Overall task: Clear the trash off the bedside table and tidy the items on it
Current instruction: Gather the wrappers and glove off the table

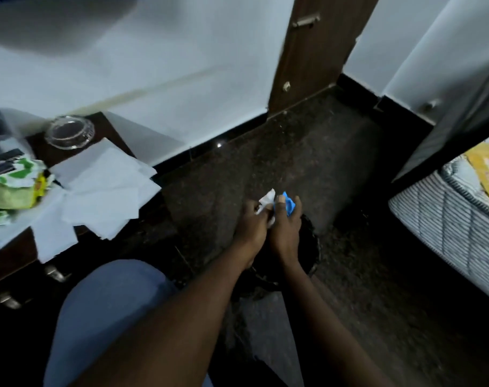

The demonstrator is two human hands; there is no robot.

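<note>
left hand (251,227) over black bin (311,247), pinching crumpled white paper (267,200) | right hand (285,231) touching it, gripping blue scrap (289,204) | left of bin: bedside table (14,255) with white sheets (103,185), green wrapper (11,191) | farthest: glass ashtray (69,131)

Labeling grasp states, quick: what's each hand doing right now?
Left hand: holding the white paper scrap.
Right hand: holding the blue scrap.
</note>
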